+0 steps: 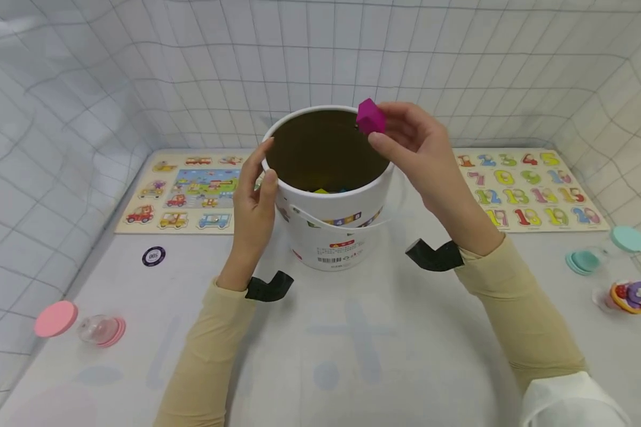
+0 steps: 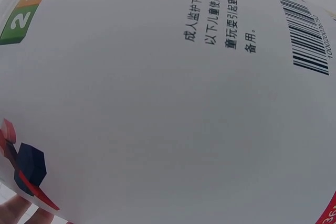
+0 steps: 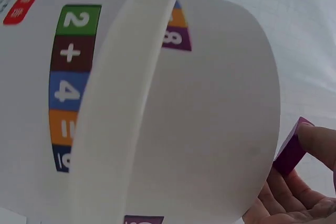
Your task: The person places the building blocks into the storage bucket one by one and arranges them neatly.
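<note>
A white bucket [image 1: 331,231] with printed number tiles stands upright on the table, its top uncovered and its thin handle hanging down in front. My left hand [image 1: 256,204] holds the bucket's left side at the rim; in the left wrist view only some fingertips [image 2: 39,216] show beside the wall. Between thumb and fingers, my right hand [image 1: 419,148] pinches a magenta faceted block [image 1: 371,117] over the bucket's right rim. The right wrist view shows the same block [image 3: 291,150] beside the bucket wall. Deep inside the bucket, a yellow piece [image 1: 321,191] is partly visible.
A vehicle puzzle board [image 1: 162,222] lies behind to the left, a number puzzle board [image 1: 577,216] to the right. A dark chip [image 1: 154,256], pink lid [image 1: 56,319] and clear pink-based cup [image 1: 101,330] lie left. Teal lids [image 1: 630,238] and a small toy dessert [image 1: 629,296] sit right.
</note>
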Demonstrator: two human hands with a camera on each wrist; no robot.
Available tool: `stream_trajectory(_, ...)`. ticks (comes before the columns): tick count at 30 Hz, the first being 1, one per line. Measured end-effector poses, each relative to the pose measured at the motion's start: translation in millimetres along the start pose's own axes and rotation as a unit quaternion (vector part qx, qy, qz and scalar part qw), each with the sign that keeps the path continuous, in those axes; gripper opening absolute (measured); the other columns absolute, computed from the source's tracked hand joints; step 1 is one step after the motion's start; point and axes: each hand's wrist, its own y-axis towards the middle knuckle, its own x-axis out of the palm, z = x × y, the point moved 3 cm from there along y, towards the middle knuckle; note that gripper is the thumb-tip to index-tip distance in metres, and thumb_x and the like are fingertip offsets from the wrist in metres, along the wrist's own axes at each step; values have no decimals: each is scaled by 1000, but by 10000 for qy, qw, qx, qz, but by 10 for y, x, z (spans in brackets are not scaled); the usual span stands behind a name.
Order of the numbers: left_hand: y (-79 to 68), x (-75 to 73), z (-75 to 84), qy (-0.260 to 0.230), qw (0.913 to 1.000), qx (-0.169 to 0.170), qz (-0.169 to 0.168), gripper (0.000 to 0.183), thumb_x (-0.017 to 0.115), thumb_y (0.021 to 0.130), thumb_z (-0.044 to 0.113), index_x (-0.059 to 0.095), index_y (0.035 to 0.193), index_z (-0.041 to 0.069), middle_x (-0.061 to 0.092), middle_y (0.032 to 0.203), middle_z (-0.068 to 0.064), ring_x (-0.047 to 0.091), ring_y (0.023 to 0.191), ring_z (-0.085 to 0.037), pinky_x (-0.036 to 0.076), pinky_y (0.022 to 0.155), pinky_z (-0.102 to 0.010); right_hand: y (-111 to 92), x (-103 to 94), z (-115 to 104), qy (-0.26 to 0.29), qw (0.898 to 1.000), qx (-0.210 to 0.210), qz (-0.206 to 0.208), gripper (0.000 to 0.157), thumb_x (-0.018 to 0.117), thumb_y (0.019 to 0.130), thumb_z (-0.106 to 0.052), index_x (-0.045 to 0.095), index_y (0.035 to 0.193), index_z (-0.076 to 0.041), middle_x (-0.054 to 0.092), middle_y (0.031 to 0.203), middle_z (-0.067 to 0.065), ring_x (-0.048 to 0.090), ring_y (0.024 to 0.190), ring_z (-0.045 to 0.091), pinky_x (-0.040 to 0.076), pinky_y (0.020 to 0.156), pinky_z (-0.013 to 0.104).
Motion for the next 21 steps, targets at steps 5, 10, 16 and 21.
stream_trajectory(5, -3, -22, -9, 43, 10000, -15, 31, 72, 41, 86, 55, 38, 131, -1, 37, 136, -10, 31, 125, -12, 26, 103, -31, 67, 103, -57, -1145, 9932, 8, -198, 35, 62, 81, -5, 53, 115, -1, 58, 108, 10, 54, 100, 19, 43, 89, 27)
stream_trajectory(10, -5, -36, -18, 47, 10000, -13, 23, 72, 41, 86, 55, 37, 131, -1, 37, 137, -10, 31, 126, -12, 26, 104, -32, 106, 231, -136, -2215, 9749, -138, -163, 35, 62, 82, -7, 53, 115, 1, 59, 107, 11, 56, 97, 16, 44, 87, 26)
stream_trajectory(16, 11, -47, -20, 73, 9999, 50, 55, 73, 41, 86, 55, 37, 131, -2, 37, 137, -12, 31, 126, -12, 22, 105, -31, 175, 272, -150, -2599, 9652, -283, -24, 40, 60, 84, -9, 50, 122, 0, 57, 117, 11, 53, 107, 14, 40, 92, 24)
stream_trajectory(21, 13, -49, -31, 49, 10000, 14, 29, 73, 41, 86, 55, 37, 131, -2, 36, 137, -12, 30, 127, -12, 21, 105, -29, 174, 199, -89, -1955, 9794, -496, -102, 44, 56, 85, -3, 43, 126, 4, 50, 125, 15, 47, 116, 16, 35, 97, 25)
